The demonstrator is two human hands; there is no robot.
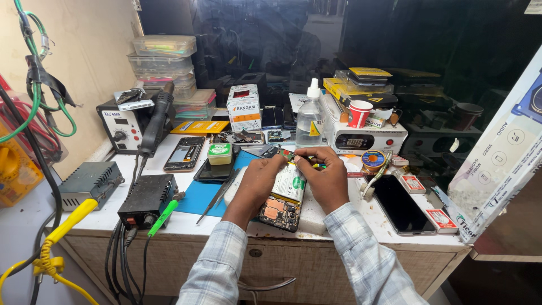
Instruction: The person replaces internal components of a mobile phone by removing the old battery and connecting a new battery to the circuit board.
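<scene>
Together, we worked over an opened phone [284,199] lying back-up on a white pad [312,217] at the desk's [186,221] front edge, its green battery and circuit board exposed. Our left hand [261,179] curled at the phone's top corner, fingers pinched on a small part. Our right hand [326,176] gripped a thin tool with closed fingers. Tweezers [217,196] lay left on a blue mat [200,195]; a dark phone [400,205] lay right
</scene>
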